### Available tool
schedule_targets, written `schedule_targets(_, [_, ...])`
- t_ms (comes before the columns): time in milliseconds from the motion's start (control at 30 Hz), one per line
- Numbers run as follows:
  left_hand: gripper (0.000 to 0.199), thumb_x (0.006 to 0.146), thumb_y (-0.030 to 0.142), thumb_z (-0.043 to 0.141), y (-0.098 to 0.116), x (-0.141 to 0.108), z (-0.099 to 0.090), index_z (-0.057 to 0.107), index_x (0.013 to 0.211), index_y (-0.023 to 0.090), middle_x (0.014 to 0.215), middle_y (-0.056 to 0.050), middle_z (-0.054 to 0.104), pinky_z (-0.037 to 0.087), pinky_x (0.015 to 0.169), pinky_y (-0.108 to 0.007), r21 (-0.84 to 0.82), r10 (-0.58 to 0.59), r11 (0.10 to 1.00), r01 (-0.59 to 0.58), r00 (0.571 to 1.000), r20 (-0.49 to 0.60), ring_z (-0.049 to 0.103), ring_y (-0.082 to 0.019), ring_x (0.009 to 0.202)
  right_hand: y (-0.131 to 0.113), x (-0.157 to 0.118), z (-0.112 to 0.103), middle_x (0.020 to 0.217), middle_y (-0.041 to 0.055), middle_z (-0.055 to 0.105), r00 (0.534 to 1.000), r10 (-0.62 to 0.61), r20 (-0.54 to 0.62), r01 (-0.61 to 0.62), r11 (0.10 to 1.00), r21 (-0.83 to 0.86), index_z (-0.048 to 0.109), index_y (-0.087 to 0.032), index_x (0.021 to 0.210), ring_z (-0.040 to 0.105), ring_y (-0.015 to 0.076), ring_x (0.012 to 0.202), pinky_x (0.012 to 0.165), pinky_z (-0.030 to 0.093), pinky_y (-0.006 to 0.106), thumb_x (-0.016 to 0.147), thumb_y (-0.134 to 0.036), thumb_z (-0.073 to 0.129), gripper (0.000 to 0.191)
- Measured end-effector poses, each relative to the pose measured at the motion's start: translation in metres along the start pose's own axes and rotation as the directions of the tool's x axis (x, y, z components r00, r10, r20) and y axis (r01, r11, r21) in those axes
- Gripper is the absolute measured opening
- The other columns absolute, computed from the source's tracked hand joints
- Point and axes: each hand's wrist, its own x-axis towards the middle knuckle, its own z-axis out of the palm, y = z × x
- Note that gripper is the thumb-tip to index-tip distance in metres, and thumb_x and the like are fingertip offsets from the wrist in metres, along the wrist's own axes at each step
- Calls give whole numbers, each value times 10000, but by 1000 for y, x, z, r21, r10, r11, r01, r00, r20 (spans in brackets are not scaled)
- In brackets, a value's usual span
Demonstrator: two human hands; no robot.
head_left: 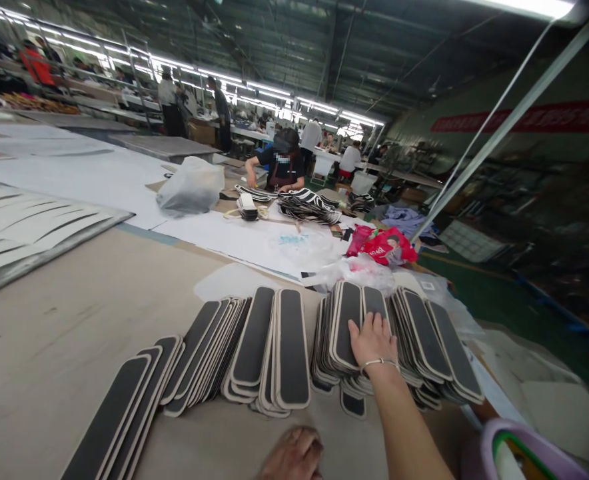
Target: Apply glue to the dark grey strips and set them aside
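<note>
Workshop table, our right hand laid on dark strips

In the head view, we see a long workshop with rows of lights, and another person sitting across the table behind a pile of black-and-white pieces. Our right fingers are extended and slightly apart, resting on top of the strips right of the middle of the row; we see no grip closed around one. Our left hand is blurred and cut off by the bottom edge, its fingers bent; we cannot tell whether it holds anything.

The pale-edged strips lie in overlapping, leaning stacks on both sides of the right fingers, and beyond the left hand, nearest to it in the middle. Tan tabletop shows to their left, as far as a slit white sheet. Clear plastic bags lie just behind the right-hand stacks, and a purple ring stands near the lower right corner.
</note>
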Motion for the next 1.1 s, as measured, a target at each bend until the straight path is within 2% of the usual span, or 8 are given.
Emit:
schedule_targets(267, [359, 851, 387, 648, 4, 1, -12, 576, 1140, 186, 1157, -75, 590, 462, 936, -312, -24, -8, 1000, 8, 1000, 16, 538, -219, 1042, -2, 0, -1, 1526, 144, 224, 1000, 26, -8, -26, 999, 41, 292, -51, 1479, 172, 304, 1400, 1109, 229, 489, 996, -528, 231, 682])
schedule_targets(400, [365, 846, 383, 651, 5, 1, -16, 577, 1147, 190, 1162, -76, 587, 457, 955, -325, -38, -22, 999, 23, 999, 28, 532, -222, 1055, 6, -3, -3, 1519, 137, 238, 997, 76, -21, -74, 994, 77, 318, -112, 1481, 184, 341, 1387, 1084, 240, 552, 994, -551, 205, 666])
schedule_targets(700, [363, 840, 341, 639, 8, 0, -24, 567, 1167, 199, 1201, -74, 563, 444, 991, -344, -82, -46, 995, 52, 997, 69, 513, -226, 1092, 18, -4, 0, 1432, 242, 316, 990, 136, -31, -132, 985, 111, 341, -86, 1460, 424, 398, 1229, 948, 399, 518, 992, -411, 263, 575])
schedule_targets(800, [379, 826, 336, 650, 10, -1, -28, 563, 1168, 200, 1202, -73, 558, 438, 998, -349, -88, -55, 994, 60, 997, 61, 507, -230, 1098, 16, -8, -5, 1446, 236, 307, 985, 155, -69, -148, 984, 97, 382, -72, 1436, 341, 412, 1287, 987, 340, 580, 987, -457, 290, 598])
schedule_targets(867, [386, 824, 336, 647, 12, -1, -33, 559, 1175, 201, 1206, -76, 555, 431, 1005, -354, -97, -58, 993, 64, 996, 62, 503, -233, 1102, 13, -11, -11, 1493, 208, 247, 988, 92, -127, -83, 994, 70, 349, -66, 1454, 211, 376, 1367, 1059, 266, 554, 985, -473, 325, 621])
schedule_targets(967, [386, 814, 312, 643, 17, -1, -42, 554, 1173, 203, 1207, -70, 552, 413, 1021, -349, -126, -61, 990, 68, 997, 56, 497, -228, 1107, 4, -18, -18, 1538, 164, 171, 968, -152, -198, 156, 988, 3, 259, -54, 1492, 112, 304, 1415, 1116, 217, 427, 988, -474, 361, 663])
schedule_targets(1033, [386, 806, 305, 641, 20, -1, -48, 554, 1168, 205, 1210, -66, 550, 401, 1032, -344, -147, -67, 986, 73, 997, 46, 489, -228, 1114, -5, -22, -18, 1533, 164, 190, 948, -271, -169, 270, 962, -32, 245, -29, 1491, 126, 294, 1415, 1124, 207, 416, 990, -501, 353, 696])
schedule_targets(1100, [388, 802, 303, 637, 24, -1, -53, 552, 1167, 204, 1215, -65, 546, 394, 1039, -340, -160, -72, 984, 77, 997, 41, 483, -228, 1116, -14, -26, -15, 1530, 138, 210, 948, -308, -86, 304, 951, -55, 247, -41, 1493, 156, 280, 1411, 1132, 183, 458, 992, -531, 338, 706])
